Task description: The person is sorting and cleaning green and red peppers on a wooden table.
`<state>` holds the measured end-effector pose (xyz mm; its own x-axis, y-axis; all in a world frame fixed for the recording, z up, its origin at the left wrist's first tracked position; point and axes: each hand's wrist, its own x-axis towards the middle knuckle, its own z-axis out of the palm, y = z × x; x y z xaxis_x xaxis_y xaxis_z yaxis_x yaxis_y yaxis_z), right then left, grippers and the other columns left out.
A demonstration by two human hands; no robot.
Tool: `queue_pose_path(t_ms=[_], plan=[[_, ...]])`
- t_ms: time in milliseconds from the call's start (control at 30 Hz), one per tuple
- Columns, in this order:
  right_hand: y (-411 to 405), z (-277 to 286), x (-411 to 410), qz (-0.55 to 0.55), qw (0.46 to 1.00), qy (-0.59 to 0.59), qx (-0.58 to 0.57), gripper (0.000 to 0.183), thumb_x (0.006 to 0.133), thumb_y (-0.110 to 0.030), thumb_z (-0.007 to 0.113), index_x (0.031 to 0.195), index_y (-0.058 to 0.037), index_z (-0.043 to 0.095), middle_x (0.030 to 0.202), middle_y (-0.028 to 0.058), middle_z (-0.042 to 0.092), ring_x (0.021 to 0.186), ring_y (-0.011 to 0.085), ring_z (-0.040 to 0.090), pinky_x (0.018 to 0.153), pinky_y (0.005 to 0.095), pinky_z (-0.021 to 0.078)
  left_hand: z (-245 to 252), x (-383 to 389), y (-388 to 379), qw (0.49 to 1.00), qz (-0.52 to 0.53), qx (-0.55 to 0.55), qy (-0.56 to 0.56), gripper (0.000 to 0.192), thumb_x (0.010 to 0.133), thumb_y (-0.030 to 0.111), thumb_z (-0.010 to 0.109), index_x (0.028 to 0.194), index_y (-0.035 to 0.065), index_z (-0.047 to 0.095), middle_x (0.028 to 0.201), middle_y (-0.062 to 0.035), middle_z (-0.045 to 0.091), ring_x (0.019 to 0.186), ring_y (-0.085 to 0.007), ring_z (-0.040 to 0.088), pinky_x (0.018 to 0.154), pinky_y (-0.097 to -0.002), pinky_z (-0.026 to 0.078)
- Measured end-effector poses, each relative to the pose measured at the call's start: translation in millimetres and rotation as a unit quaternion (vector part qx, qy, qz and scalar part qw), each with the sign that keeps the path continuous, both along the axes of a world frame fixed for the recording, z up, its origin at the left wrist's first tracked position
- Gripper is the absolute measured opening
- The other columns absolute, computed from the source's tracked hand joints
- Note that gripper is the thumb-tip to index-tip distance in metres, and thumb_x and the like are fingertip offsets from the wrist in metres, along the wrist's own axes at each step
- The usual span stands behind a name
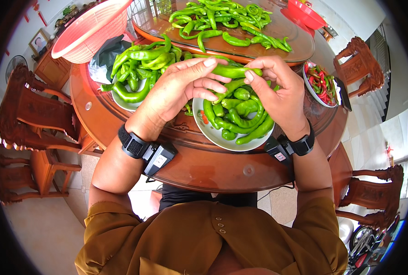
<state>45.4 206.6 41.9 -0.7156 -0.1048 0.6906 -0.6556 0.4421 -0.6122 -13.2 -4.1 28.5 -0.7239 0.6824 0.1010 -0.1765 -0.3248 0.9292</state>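
Note:
Above a white plate (231,147) of green peppers, my right hand (279,89) pinches the end of a long green pepper (235,71) between thumb and fingers. My left hand (190,80) is at the pepper's other end, its fingers spread and partly curled; whether it grips the pepper is unclear. Several curled green peppers (247,118) and small orange-red bits (204,117) lie on the plate. Left of it, a second plate (125,103) is heaped with green peppers (149,60), partly behind my left forearm.
A raised glass turntable (293,27) bears many green peppers (224,15). A pink plastic basket (90,32) and a dark plastic bag (109,55) are at the left. At the right stand a bowl of red and green pieces (319,84) and a red basin (305,15). Carved wooden chairs (46,113) flank the table (204,172).

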Motion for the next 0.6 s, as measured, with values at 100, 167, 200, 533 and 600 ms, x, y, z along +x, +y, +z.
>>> queue_pose_path(t_ms=[100,167,200,533,600], plan=[[1,2,-1,-0.018,1.0,0.0,0.018,0.015,0.079,0.002,0.065,0.093,-0.0002,0.059,0.086,0.0077,0.065,0.076,0.0125,0.064,0.067,0.0248,0.0514,-3,1,0,1.0,-0.005,0.013,0.007,0.042,0.093,0.023,0.055,0.126,-0.0029,0.05,0.111,-0.0168,0.062,0.09,-0.0188,0.066,0.078,-0.0276,0.054],[3,0,-5,-0.01,0.999,0.022,0.026,0.018,0.078,0.003,0.064,0.095,-0.0007,0.06,0.087,0.0095,0.065,0.078,0.0182,0.065,0.07,0.0273,0.0511,-1,4,-1,0.999,0.019,-0.009,0.033,0.04,0.09,0.017,0.059,0.125,-0.0021,0.051,0.112,-0.0144,0.062,0.093,-0.0178,0.064,0.08,-0.0274,0.053],[4,0,-6,-0.01,0.999,0.024,0.026,0.018,0.078,0.003,0.064,0.095,-0.0007,0.06,0.087,0.0095,0.065,0.078,0.0182,0.065,0.07,0.0273,0.0511,0,6,-1,0.997,0.042,-0.031,0.058,0.041,0.087,0.011,0.063,0.124,-0.0014,0.052,0.113,-0.0119,0.062,0.097,-0.0168,0.063,0.083,-0.0272,0.052],[11,-7,-17,-0.02,0.988,0.052,0.143,0.021,0.076,0.004,0.062,0.096,-0.0014,0.063,0.094,0.0137,0.064,0.087,0.0298,0.063,0.076,0.0351,0.0501,-10,6,8,0.954,0.12,-0.153,0.228,0.044,0.074,0.002,0.075,0.116,-0.0005,0.059,0.106,-0.0031,0.059,0.08,-0.0068,0.055,0.074,-0.0216,0.046],[12,-7,-17,-0.025,0.986,0.052,0.153,0.02,0.076,0.002,0.062,0.096,-0.0014,0.063,0.094,0.0138,0.064,0.087,0.0302,0.063,0.076,0.0352,0.0501,-11,5,6,0.939,0.128,-0.172,0.268,0.041,0.074,0.003,0.076,0.113,0.0007,0.062,0.105,-0.0027,0.059,0.077,-0.0066,0.053,0.072,-0.0208,0.045]])
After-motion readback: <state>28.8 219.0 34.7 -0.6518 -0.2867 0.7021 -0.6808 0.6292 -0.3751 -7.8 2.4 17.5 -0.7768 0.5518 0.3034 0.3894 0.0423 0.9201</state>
